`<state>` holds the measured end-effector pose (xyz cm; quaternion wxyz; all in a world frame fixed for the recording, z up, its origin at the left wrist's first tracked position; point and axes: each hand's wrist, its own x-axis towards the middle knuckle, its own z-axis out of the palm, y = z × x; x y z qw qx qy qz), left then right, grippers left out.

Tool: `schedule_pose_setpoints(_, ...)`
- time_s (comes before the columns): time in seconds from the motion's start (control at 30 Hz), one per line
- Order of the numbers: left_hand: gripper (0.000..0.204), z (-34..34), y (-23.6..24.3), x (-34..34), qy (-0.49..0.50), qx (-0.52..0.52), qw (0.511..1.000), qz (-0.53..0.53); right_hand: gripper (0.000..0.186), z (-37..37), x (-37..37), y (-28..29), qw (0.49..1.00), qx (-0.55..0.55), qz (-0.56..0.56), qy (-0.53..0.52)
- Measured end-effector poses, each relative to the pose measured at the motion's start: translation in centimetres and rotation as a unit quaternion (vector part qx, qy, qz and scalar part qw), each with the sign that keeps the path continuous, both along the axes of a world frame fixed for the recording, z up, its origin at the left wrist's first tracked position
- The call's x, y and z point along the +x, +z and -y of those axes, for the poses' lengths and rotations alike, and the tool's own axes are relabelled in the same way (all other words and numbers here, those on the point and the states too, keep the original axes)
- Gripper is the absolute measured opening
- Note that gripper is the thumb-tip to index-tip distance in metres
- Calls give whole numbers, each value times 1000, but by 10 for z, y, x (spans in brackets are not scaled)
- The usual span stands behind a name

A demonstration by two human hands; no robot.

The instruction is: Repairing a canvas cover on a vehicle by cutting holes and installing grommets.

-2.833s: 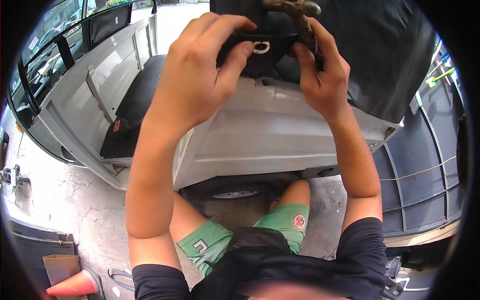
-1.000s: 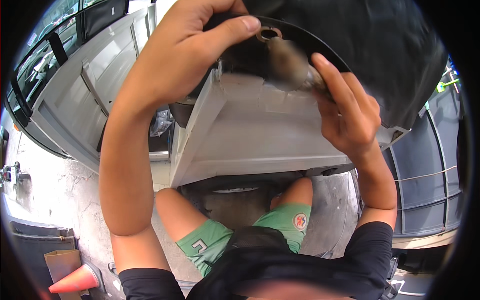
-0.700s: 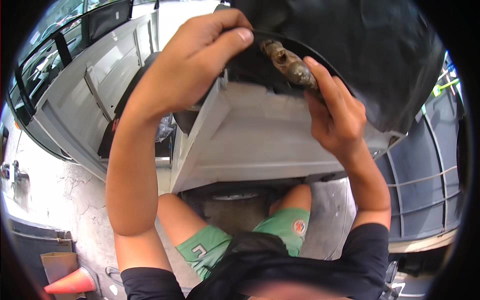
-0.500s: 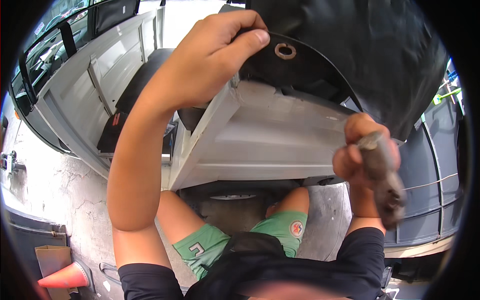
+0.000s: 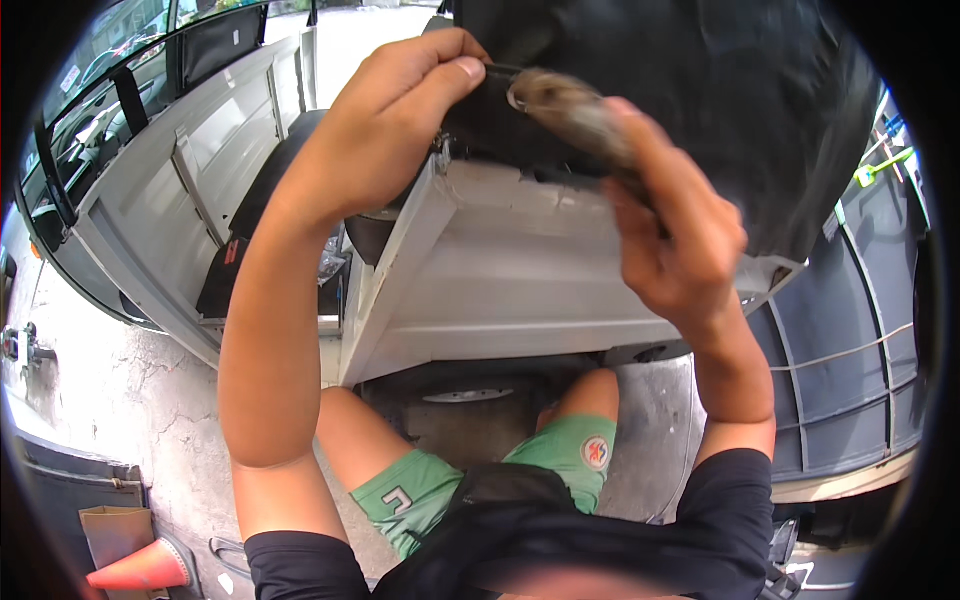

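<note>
My left hand (image 5: pixel 390 130) pinches the edge of a black tarp-like sheet (image 5: pixel 710 100) between thumb and bent fingers, above the corner of a white vehicle panel (image 5: pixel 530 260). Wrapped in the fingers of my right hand (image 5: pixel 695 230) is a worn, brownish metal hand tool (image 5: pixel 575 112), blurred by motion, its exact kind unclear. The tool's end lies over the copper-coloured ring (image 5: pixel 515 97) set in the sheet near my left thumb. Only a sliver of that ring shows; whether the tool touches it, I cannot tell.
A wheel (image 5: pixel 468 396) shows under the panel, between my knees. At left stands an open white vehicle side (image 5: pixel 215 170) with a black seat. An orange cone (image 5: pixel 150 567) and cardboard box (image 5: pixel 115 525) are at lower left. Dark ribbed panelling (image 5: pixel 850 370) stands at right.
My right hand has swung up and to the left, bringing the tool from beside the panel onto the sheet by the ring. My left hand, still pinching the sheet, has shifted slightly left in view.
</note>
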<state>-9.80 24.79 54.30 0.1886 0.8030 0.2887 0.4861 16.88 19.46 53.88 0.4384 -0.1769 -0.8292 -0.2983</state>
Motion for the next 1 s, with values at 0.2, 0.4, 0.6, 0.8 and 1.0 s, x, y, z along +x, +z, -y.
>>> schedule_pose_setpoints(0.2, 28, 3, 3, 5, -4, -3, 1000, 15, 53, -16, 6, -13, 991, -93, 36, -84)
schedule_pose_setpoints(0.4, 29, -3, 2, 4, 7, 6, 1000, 6, 54, -7, 24, -23, 998, -62, -26, -8)
schedule_pose_setpoints(0.6, 29, 0, -1, -2, -2, -7, 1000, 26, 56, -2, 11, -14, 998, 7, -59, 24)
schedule_pose_setpoints(0.8, 21, 27, -19, 6, 55, 162, 985, 11, 47, 0, 22, -36, 980, -152, -118, 48)
schedule_pose_setpoints(1.0, 43, 58, -103, 10, 224, 423, 878, -16, 23, 59, -16, -120, 786, -365, -444, 227)
